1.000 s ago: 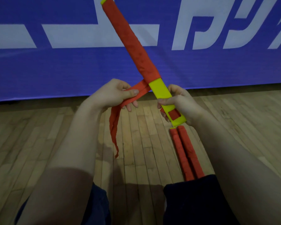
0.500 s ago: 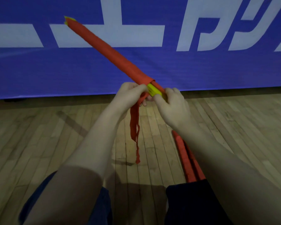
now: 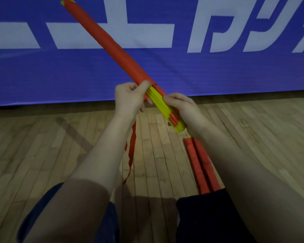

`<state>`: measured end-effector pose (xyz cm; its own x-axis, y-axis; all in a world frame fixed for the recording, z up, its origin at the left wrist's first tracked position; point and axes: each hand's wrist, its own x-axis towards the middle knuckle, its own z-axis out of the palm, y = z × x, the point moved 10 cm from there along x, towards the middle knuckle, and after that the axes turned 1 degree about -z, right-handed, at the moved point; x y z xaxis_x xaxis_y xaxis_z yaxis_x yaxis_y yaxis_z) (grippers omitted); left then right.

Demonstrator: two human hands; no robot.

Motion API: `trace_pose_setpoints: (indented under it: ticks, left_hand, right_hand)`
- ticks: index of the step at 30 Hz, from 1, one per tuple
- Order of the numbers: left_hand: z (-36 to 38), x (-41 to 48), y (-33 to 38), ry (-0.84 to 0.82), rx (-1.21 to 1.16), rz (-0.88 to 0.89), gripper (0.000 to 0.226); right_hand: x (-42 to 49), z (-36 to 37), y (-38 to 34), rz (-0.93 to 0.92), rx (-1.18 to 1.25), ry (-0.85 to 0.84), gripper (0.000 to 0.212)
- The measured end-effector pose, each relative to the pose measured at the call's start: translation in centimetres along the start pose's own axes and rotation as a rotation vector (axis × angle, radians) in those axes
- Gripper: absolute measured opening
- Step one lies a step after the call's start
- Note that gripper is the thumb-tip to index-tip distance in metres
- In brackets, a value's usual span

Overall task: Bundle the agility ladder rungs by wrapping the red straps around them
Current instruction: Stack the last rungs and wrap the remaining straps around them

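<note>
Left hand (image 3: 130,98) grips red strap (image 3: 132,148), right hand (image 3: 182,106) grips rung bundle (image 3: 112,43); white lettering on blue banner (image 3: 218,76) illegible.

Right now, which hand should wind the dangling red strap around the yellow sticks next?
Probably the left. The left hand grips the rungs right where the red wrapping ends, and the loose strap hangs just under it. The right hand holds the bare yellow end steady.

Dim indoor light, soft shadows on the wooden floor (image 3: 77,155), foreground arms dark, slight wide-angle bending at edges
</note>
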<state>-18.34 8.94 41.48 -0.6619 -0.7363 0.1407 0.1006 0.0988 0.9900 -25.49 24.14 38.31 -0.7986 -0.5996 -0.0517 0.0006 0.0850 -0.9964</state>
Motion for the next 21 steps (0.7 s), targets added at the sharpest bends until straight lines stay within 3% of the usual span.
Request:
trace_pose_setpoints:
  ticks: [4,10,14,17,21]
  left_hand:
    - [0.0,0.2,0.1,-0.032,-0.121,-0.001,0.036]
    - [0.4,-0.3,0.2,-0.074,-0.253,-0.049,0.037]
    - [-0.2,0.0,-0.1,-0.052,-0.211,-0.072,0.039]
    - [0.5,0.3,0.0,-0.155,-0.037,-0.061,0.036]
    - [0.7,0.2,0.5,-0.273,0.072,-0.044,0.040]
  right_hand:
    - [-2.3,3.7,0.5,0.170,0.157,-0.428,0.046]
    - [-3.0,5.8,-0.5,0.208,0.426,-0.584,0.073]
    - [-1.7,4.5,-0.7,0.127,0.287,-0.417,0.050]
    - [-0.9,3.0,-1.4,-0.059,0.075,-0.220,0.050]
    - [-0.6,0.1,-2.3,-0.214,-0.229,0.021,0.032]
